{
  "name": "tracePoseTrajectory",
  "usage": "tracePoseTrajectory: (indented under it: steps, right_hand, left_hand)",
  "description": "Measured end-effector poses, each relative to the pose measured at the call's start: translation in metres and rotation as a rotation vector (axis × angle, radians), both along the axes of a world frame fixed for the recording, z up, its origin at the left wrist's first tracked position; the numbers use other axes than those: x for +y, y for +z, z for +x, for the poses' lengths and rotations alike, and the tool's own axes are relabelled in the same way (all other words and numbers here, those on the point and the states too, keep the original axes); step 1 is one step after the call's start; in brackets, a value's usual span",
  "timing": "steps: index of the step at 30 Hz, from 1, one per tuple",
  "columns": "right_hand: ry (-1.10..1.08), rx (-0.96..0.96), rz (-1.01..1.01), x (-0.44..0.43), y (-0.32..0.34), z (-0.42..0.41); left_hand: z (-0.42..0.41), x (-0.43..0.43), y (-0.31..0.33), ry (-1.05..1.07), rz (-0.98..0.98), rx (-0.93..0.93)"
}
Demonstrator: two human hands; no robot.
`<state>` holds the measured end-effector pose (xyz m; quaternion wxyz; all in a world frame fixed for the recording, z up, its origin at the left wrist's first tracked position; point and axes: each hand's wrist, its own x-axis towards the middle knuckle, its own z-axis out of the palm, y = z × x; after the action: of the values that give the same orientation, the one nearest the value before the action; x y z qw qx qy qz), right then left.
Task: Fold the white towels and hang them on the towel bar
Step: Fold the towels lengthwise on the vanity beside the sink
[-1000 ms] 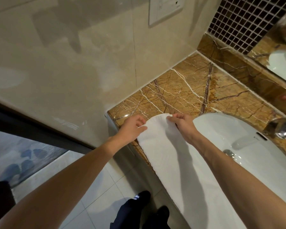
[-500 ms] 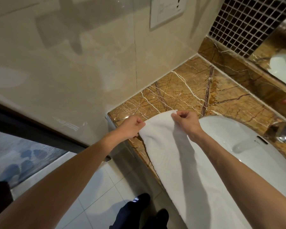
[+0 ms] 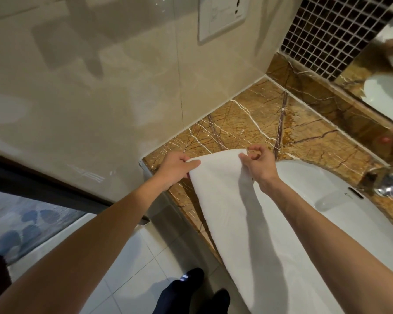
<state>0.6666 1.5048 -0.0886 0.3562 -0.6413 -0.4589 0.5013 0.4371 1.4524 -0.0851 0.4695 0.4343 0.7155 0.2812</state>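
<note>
A long white towel (image 3: 232, 214) lies over the front edge of the brown marble counter (image 3: 243, 123) and part of the white sink (image 3: 322, 191). My left hand (image 3: 176, 168) pinches its far left corner. My right hand (image 3: 258, 165) pinches the far right corner between thumb and fingers. The far end of the towel is lifted slightly off the counter between the two hands. No towel bar is in view.
A beige tiled wall (image 3: 95, 91) with a white wall plate (image 3: 221, 15) stands to the left. A chrome tap (image 3: 388, 180) is at the right edge, a mirror (image 3: 386, 87) above it. White floor tiles (image 3: 123, 268) and my dark shoes (image 3: 191, 291) are below.
Both hands have raised the towel's far end and drawn it back a little from the counter, with the corners now held apart and taut. The view has shifted slightly.
</note>
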Motion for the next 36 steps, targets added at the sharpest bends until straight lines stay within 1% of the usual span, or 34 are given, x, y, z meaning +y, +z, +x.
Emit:
tracePoseTrajectory:
  steps: [4,8,11,13,15,18,21,26,31,36]
  right_hand:
    - [-0.030,-0.017,-0.013,0.010,-0.004,-0.007]
    - [0.005,-0.094,0.008,0.019,-0.008,-0.019]
    - [0.040,-0.130,0.017,0.026,-0.014,-0.029]
    - [0.040,-0.169,0.034,0.027,-0.019,-0.037]
    - [0.011,-0.174,0.037,0.023,-0.023,-0.042]
    - [0.019,-0.110,0.069,0.013,-0.026,-0.043]
    - [0.050,-0.148,0.114,0.007,-0.028,-0.043]
    - [0.048,-0.234,0.083,0.010,-0.032,-0.045]
    - [-0.009,-0.267,0.037,0.011,-0.032,-0.046]
    - [-0.026,-0.250,0.012,0.013,-0.032,-0.047]
  left_hand:
    - [0.005,0.004,-0.003,0.141,0.014,-0.004]
    - [0.002,0.008,-0.007,0.196,0.048,-0.006]
    - [0.000,0.010,-0.011,0.169,0.108,0.099]
    - [0.000,0.011,-0.014,0.159,0.105,0.139]
    - [-0.002,0.011,-0.017,0.148,0.097,0.139]
    - [-0.006,0.010,-0.025,0.090,0.097,0.164]
    - [-0.010,0.010,-0.029,0.036,0.070,0.158]
    - [-0.012,0.011,-0.034,0.023,0.080,0.135]
    - [-0.012,0.010,-0.035,0.062,0.116,0.155]
    - [-0.011,0.008,-0.034,0.057,0.159,0.200]
